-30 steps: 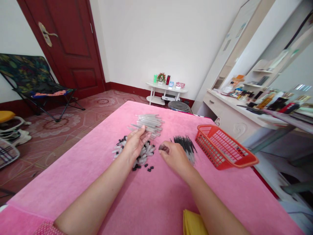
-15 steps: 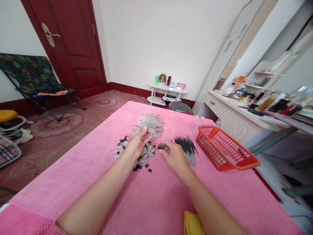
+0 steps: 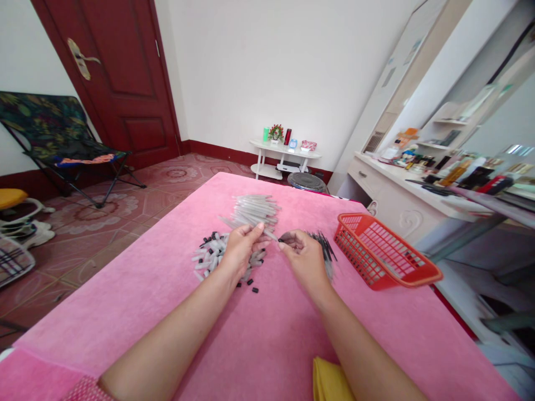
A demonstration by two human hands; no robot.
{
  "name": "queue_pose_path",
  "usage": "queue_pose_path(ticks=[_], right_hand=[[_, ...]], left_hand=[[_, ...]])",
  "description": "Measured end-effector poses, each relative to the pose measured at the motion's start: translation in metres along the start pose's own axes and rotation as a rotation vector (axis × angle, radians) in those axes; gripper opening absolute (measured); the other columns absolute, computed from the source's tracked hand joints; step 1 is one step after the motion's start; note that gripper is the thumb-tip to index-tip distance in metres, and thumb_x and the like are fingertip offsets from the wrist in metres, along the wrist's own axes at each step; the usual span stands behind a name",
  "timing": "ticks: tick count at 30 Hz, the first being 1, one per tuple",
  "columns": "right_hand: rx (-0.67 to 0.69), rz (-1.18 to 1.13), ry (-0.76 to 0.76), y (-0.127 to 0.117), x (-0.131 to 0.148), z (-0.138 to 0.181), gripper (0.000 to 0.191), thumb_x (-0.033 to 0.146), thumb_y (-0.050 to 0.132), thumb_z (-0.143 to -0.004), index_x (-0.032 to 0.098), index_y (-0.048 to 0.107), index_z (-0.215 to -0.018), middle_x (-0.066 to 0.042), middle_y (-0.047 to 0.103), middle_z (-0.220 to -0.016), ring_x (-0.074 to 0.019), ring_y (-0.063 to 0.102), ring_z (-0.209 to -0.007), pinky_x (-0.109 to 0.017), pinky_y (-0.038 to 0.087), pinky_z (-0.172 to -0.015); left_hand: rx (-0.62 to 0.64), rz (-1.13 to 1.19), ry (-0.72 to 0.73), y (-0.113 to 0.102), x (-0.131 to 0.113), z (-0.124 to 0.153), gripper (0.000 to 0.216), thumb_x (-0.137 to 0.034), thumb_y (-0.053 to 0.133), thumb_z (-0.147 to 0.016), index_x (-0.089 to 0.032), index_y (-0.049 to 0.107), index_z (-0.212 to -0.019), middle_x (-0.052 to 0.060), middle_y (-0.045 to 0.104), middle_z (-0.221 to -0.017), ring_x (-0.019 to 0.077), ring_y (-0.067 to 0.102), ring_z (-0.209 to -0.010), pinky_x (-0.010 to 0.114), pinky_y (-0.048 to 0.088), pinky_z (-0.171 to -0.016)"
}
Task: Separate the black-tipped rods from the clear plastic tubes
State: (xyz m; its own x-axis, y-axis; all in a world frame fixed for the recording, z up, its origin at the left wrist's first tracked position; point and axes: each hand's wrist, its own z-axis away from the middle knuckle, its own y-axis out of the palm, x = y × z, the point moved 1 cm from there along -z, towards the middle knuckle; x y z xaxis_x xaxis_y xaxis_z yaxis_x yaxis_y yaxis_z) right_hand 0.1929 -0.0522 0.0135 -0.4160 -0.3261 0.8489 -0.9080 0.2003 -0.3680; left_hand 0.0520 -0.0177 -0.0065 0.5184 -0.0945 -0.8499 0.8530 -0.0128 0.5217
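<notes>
My left hand (image 3: 242,250) is closed on a clear pen barrel (image 3: 268,234), whose end points toward my right hand. My right hand (image 3: 303,257) pinches a small dark part at that barrel's tip. The two hands meet above the pink table (image 3: 259,334). Under my left hand lies a heap of white caps and small black pieces (image 3: 211,254). Just beyond is a pile of clear pen barrels (image 3: 256,208). A bundle of black refills (image 3: 325,250) lies beside my right hand, partly hidden by it.
A red plastic basket (image 3: 382,250) stands at the right of the table. Something yellow (image 3: 330,381) shows at the near edge. A folding chair (image 3: 54,139), a dark red door (image 3: 117,78), a small white table (image 3: 284,153) and a cluttered dresser (image 3: 418,184) surround the table.
My left hand lifted off the barrel pile holding one barrel and swung right. My right hand rose from the table and moved up to meet it.
</notes>
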Motion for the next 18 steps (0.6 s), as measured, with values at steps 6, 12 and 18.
queue_pose_path(ticks=[6, 12, 18], right_hand=[[-0.005, 0.039, -0.016, -0.0015, 0.0012, 0.0004, 0.007, 0.018, 0.058, -0.071, 0.017, 0.062, -0.077, -0.003, 0.066, -0.074, -0.0152, 0.061, -0.067, -0.026, 0.046, -0.064], [-0.002, 0.055, -0.027, -0.0002, -0.0006, 0.0011, 0.007, 0.019, 0.057, -0.072, 0.018, 0.062, -0.077, -0.003, 0.067, -0.074, -0.0157, 0.061, -0.068, -0.026, 0.047, -0.064], [-0.058, 0.054, 0.000, 0.0005, -0.0035, 0.0013, 0.011, 0.020, 0.058, -0.071, 0.018, 0.060, -0.082, -0.004, 0.066, -0.078, -0.0166, 0.062, -0.070, -0.027, 0.048, -0.065]], left_hand=[[-0.014, 0.013, 0.010, -0.0007, 0.0005, -0.0001, 0.027, -0.032, 0.074, -0.065, -0.009, 0.063, -0.076, 0.003, 0.064, -0.070, 0.0091, 0.062, -0.059, 0.019, 0.054, -0.056], [-0.026, 0.031, 0.005, -0.0008, 0.0007, -0.0006, 0.028, -0.032, 0.075, -0.063, -0.010, 0.063, -0.076, 0.003, 0.065, -0.069, 0.0093, 0.062, -0.059, 0.019, 0.053, -0.056], [-0.013, 0.006, 0.012, 0.0021, 0.0000, 0.0021, 0.026, -0.030, 0.076, -0.063, -0.010, 0.063, -0.074, 0.003, 0.065, -0.069, 0.0108, 0.063, -0.061, 0.020, 0.053, -0.056]])
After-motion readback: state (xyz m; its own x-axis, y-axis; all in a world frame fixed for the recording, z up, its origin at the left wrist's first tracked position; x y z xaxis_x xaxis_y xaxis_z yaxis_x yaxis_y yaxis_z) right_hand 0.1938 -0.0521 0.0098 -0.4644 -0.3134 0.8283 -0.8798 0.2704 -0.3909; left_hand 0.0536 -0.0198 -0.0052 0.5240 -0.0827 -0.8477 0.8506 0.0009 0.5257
